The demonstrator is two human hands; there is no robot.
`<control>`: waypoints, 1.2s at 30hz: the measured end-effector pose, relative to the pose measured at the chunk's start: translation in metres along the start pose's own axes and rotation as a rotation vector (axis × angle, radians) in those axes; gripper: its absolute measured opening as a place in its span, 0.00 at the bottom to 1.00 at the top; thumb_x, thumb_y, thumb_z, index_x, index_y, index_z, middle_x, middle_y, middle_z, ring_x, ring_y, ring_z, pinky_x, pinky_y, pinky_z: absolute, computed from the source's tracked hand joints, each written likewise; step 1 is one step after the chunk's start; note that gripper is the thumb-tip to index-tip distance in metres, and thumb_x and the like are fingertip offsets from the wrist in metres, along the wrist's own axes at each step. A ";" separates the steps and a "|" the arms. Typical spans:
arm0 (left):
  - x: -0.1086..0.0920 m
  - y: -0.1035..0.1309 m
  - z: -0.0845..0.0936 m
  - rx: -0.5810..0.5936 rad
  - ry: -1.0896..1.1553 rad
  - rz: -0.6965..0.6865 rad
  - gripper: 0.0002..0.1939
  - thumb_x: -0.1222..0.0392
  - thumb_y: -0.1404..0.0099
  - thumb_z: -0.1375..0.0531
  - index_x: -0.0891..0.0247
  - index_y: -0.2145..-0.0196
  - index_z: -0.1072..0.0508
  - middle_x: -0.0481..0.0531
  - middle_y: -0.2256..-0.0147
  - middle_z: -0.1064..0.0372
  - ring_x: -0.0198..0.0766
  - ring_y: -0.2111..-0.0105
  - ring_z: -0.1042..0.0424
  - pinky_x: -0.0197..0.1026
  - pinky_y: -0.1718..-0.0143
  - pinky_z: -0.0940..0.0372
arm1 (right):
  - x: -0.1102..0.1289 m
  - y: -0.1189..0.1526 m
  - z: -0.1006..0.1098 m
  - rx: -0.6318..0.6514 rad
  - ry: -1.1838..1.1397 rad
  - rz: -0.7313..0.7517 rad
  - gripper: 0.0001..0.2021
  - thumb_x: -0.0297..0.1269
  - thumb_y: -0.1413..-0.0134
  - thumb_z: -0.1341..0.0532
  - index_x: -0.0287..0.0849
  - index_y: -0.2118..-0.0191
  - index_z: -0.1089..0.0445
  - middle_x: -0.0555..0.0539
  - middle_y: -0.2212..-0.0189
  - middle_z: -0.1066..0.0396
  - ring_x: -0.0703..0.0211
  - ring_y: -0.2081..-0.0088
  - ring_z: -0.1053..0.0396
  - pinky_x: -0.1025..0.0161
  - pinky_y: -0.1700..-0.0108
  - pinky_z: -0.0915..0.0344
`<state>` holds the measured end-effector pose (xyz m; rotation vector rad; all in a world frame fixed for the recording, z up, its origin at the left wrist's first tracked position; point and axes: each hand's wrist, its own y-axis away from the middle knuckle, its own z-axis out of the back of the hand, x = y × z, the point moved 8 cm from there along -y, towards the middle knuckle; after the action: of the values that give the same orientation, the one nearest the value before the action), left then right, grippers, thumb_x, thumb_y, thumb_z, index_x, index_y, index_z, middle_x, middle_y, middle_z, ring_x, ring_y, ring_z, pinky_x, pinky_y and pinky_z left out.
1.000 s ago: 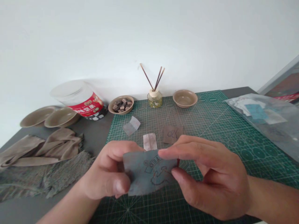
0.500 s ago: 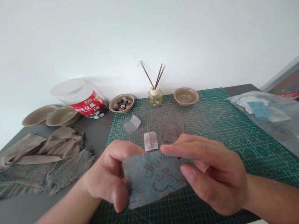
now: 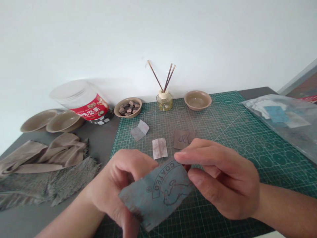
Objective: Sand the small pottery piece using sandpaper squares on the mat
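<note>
A blue-grey sheet with "COATED" and an animal outline printed on it is held above the green cutting mat. My left hand grips its left part, with the thumb at the lower left corner and the fingers behind. At the sheet's upper right edge, my right hand holds it between bent fingers and thumb; a small dark bit shows between them. Beyond the hands lie a creased pale piece, a folded whitish piece and a brown square marked 320.
At the back stand a bowl of small blocks, a reed diffuser and a tan bowl. To the left are a large jar, two joined bowls and cloths. A plastic bag lies right.
The sheet has tilted, its left end lower and its right end raised, showing more of the printed word. My left thumb has moved down. The view has shifted slightly.
</note>
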<state>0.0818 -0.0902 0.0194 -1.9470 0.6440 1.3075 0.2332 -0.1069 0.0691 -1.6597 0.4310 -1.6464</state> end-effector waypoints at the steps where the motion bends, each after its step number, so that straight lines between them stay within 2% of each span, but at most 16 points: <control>1: 0.000 0.000 0.001 -0.005 -0.008 -0.006 0.19 0.46 0.45 0.29 0.59 0.72 0.32 0.45 0.74 0.26 0.36 0.74 0.26 0.36 0.70 0.31 | 0.000 0.000 0.000 -0.001 -0.003 0.005 0.21 0.23 0.41 0.38 0.40 0.42 0.29 0.46 0.60 0.22 0.61 0.61 0.27 0.62 0.58 0.26; 8: -0.001 0.000 0.003 0.004 -0.041 -0.055 0.19 0.46 0.45 0.28 0.57 0.67 0.32 0.45 0.73 0.28 0.35 0.75 0.29 0.35 0.72 0.33 | -0.001 0.003 -0.001 -0.007 0.012 0.005 0.22 0.24 0.42 0.38 0.42 0.43 0.30 0.46 0.61 0.23 0.59 0.60 0.27 0.61 0.60 0.26; 14: -0.001 0.000 0.008 -0.034 -0.086 -0.003 0.21 0.40 0.44 0.31 0.59 0.67 0.30 0.46 0.72 0.29 0.33 0.74 0.29 0.33 0.73 0.34 | -0.007 0.008 -0.002 -0.029 -0.003 -0.002 0.21 0.25 0.43 0.38 0.43 0.44 0.30 0.45 0.60 0.24 0.58 0.62 0.27 0.60 0.62 0.26; 17: 0.002 -0.003 0.015 -0.020 -0.088 0.049 0.17 0.44 0.40 0.32 0.60 0.68 0.29 0.45 0.77 0.33 0.31 0.80 0.32 0.31 0.78 0.39 | -0.018 0.010 -0.005 -0.001 0.024 -0.102 0.21 0.25 0.45 0.36 0.44 0.45 0.30 0.47 0.60 0.24 0.60 0.63 0.27 0.63 0.62 0.27; 19: 0.013 -0.006 0.025 -0.045 -0.130 0.163 0.17 0.44 0.39 0.33 0.61 0.66 0.28 0.43 0.79 0.35 0.27 0.86 0.40 0.30 0.84 0.46 | -0.032 0.011 -0.001 0.016 0.061 -0.239 0.19 0.27 0.44 0.36 0.45 0.47 0.30 0.48 0.61 0.25 0.60 0.63 0.27 0.64 0.63 0.28; 21: 0.022 -0.010 0.046 -0.170 -0.311 0.263 0.21 0.43 0.40 0.33 0.63 0.62 0.27 0.45 0.77 0.33 0.27 0.86 0.42 0.31 0.85 0.47 | -0.050 0.013 0.014 0.013 0.152 -0.407 0.14 0.30 0.43 0.36 0.45 0.50 0.30 0.49 0.62 0.26 0.60 0.63 0.28 0.64 0.65 0.29; 23: 0.029 -0.012 0.067 -0.266 -0.688 0.403 0.25 0.45 0.45 0.30 0.62 0.55 0.26 0.46 0.74 0.31 0.33 0.78 0.34 0.34 0.77 0.41 | -0.069 0.020 0.041 -0.003 0.314 -0.559 0.10 0.34 0.42 0.36 0.45 0.54 0.29 0.50 0.65 0.26 0.60 0.67 0.30 0.65 0.69 0.33; 26: 0.040 -0.013 0.080 -0.237 -1.126 0.576 0.35 0.43 0.47 0.30 0.58 0.43 0.28 0.46 0.72 0.29 0.39 0.73 0.30 0.38 0.72 0.40 | -0.090 0.041 0.096 -0.083 0.550 -0.715 0.14 0.36 0.43 0.37 0.45 0.51 0.32 0.52 0.70 0.28 0.62 0.75 0.35 0.65 0.74 0.38; 29: 0.047 -0.013 0.079 -0.160 -1.280 0.629 0.43 0.41 0.47 0.31 0.56 0.36 0.34 0.50 0.68 0.26 0.44 0.69 0.27 0.40 0.70 0.40 | -0.101 0.066 0.144 -0.128 0.789 -0.787 0.16 0.40 0.45 0.36 0.43 0.51 0.31 0.51 0.72 0.28 0.59 0.74 0.32 0.62 0.71 0.38; 31: 0.048 -0.012 0.077 -0.142 -1.328 0.632 0.41 0.42 0.45 0.32 0.58 0.37 0.34 0.52 0.66 0.24 0.46 0.68 0.26 0.41 0.69 0.40 | -0.103 0.080 0.166 -0.144 0.954 -0.836 0.17 0.42 0.46 0.36 0.44 0.51 0.30 0.50 0.71 0.27 0.56 0.73 0.30 0.60 0.69 0.38; 33: 0.047 -0.011 0.075 -0.137 -1.345 0.630 0.35 0.45 0.42 0.34 0.58 0.39 0.32 0.53 0.65 0.24 0.46 0.67 0.25 0.41 0.68 0.39 | -0.105 0.089 0.179 -0.119 1.081 -0.878 0.18 0.44 0.45 0.37 0.45 0.50 0.30 0.49 0.70 0.27 0.55 0.72 0.30 0.59 0.68 0.38; 36: 0.045 -0.013 0.075 -0.119 -1.347 0.593 0.25 0.49 0.38 0.38 0.58 0.45 0.28 0.52 0.66 0.24 0.44 0.67 0.25 0.41 0.67 0.39 | -0.111 0.093 0.185 -0.028 1.208 -0.887 0.19 0.46 0.43 0.39 0.43 0.49 0.31 0.47 0.69 0.27 0.51 0.70 0.29 0.57 0.67 0.37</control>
<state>0.0640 -0.0255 -0.0379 -0.5422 0.4003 2.5858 0.4218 -0.0415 -0.0554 -0.6451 0.2490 -3.2420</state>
